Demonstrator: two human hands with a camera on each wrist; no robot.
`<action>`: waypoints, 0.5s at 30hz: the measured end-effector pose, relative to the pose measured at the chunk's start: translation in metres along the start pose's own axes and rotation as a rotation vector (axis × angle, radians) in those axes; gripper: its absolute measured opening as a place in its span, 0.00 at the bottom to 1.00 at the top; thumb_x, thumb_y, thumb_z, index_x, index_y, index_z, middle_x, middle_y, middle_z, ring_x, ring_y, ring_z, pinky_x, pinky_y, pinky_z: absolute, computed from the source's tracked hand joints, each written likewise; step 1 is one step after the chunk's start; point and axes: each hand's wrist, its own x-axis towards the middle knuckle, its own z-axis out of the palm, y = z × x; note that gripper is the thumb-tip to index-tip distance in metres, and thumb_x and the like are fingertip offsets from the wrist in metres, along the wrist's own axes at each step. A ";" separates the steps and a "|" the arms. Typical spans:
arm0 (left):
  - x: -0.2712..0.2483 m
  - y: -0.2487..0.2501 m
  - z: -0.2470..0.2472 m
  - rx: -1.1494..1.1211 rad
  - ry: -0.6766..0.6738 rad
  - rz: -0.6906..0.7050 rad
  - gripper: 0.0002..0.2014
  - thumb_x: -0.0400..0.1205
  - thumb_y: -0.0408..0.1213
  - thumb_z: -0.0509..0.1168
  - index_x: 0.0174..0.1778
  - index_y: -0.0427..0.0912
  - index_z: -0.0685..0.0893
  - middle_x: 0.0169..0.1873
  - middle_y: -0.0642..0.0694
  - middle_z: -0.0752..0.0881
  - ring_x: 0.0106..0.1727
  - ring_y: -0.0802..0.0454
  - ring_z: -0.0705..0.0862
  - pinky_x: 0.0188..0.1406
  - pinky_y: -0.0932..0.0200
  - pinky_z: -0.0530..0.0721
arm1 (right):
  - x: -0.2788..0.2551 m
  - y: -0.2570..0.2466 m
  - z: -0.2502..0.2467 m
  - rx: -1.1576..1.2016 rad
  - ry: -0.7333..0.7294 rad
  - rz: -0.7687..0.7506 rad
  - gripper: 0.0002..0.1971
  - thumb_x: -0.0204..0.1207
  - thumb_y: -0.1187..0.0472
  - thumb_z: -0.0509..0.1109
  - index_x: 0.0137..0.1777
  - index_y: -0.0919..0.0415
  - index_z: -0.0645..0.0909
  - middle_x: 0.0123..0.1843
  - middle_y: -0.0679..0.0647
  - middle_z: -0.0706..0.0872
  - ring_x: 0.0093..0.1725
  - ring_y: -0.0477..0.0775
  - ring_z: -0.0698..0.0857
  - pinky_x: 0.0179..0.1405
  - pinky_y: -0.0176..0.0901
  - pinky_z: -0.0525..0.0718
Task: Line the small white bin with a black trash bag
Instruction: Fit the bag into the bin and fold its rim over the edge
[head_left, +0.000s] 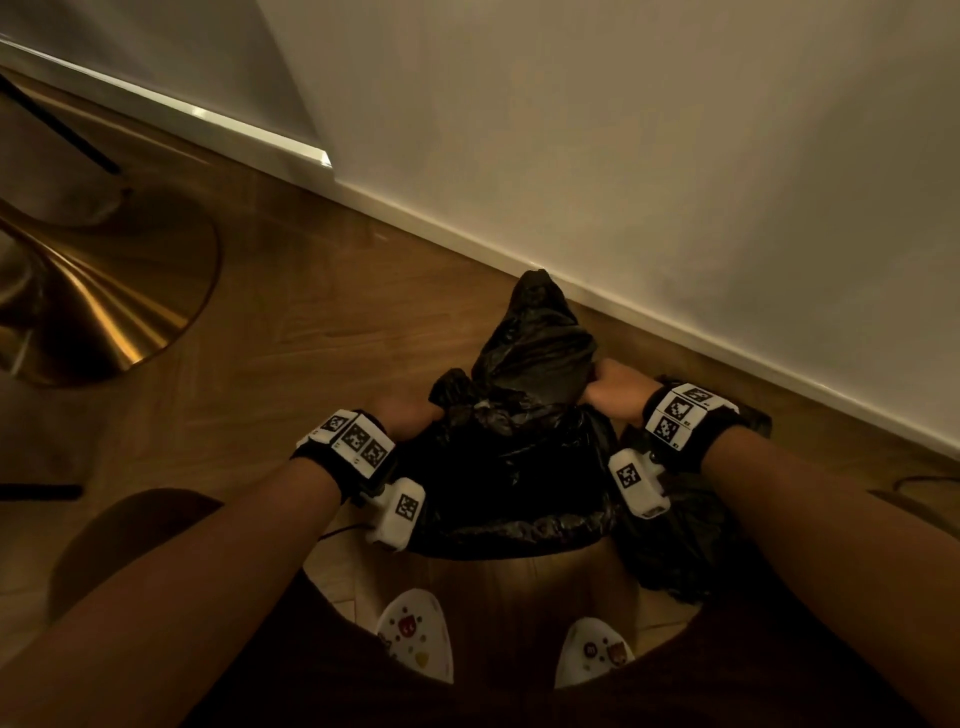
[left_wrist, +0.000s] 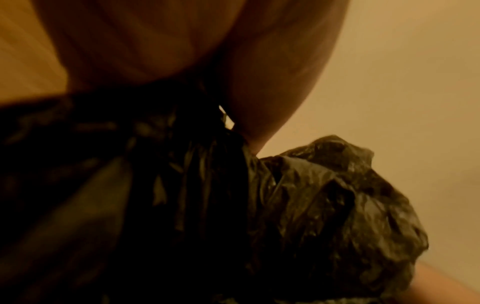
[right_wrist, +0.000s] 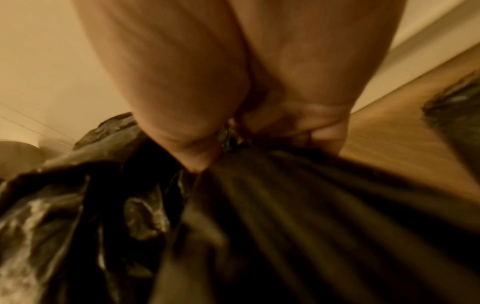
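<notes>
Hands: two, left hand (head_left: 410, 415) and right hand (head_left: 613, 397), both gripping plastic.
Black bags: two, the one held (head_left: 519, 467) and a second (head_left: 685, 545) crumpled on the floor under the right forearm.
Wrist bands with markers: two, one per wrist (head_left: 353, 441) (head_left: 680, 413).
Slippers: two (head_left: 415, 634) (head_left: 592, 649), white, with small charms.
Gold stand base: one (head_left: 104, 291).
Bin: cannot tell, hidden.

Wooden plank floor (head_left: 291, 338) running up to a white skirting board (head_left: 467, 247). Resting on it: a round brass stand base (head_left: 104, 291) at the left, crumpled black plastic (head_left: 675, 545) at the right, two white slippers (head_left: 415, 634) nearest the camera
</notes>
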 end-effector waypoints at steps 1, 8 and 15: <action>0.000 0.000 0.000 0.059 0.011 0.020 0.12 0.82 0.40 0.66 0.34 0.39 0.78 0.37 0.38 0.81 0.39 0.43 0.80 0.39 0.52 0.76 | -0.003 -0.003 0.001 0.024 0.031 -0.031 0.13 0.75 0.53 0.73 0.54 0.58 0.89 0.53 0.59 0.91 0.54 0.59 0.88 0.61 0.54 0.85; -0.003 -0.004 -0.002 0.169 -0.001 0.138 0.15 0.87 0.38 0.57 0.44 0.37 0.88 0.50 0.36 0.89 0.49 0.43 0.84 0.50 0.54 0.76 | 0.003 0.001 0.004 -0.100 -0.005 -0.065 0.12 0.80 0.65 0.64 0.37 0.64 0.84 0.36 0.55 0.88 0.40 0.57 0.87 0.45 0.48 0.84; -0.016 0.008 -0.006 -0.176 -0.278 0.057 0.16 0.79 0.55 0.68 0.48 0.45 0.91 0.51 0.44 0.91 0.52 0.46 0.89 0.58 0.55 0.83 | -0.006 -0.002 -0.001 0.239 -0.282 0.046 0.17 0.75 0.42 0.72 0.56 0.51 0.90 0.55 0.48 0.93 0.58 0.51 0.89 0.63 0.42 0.81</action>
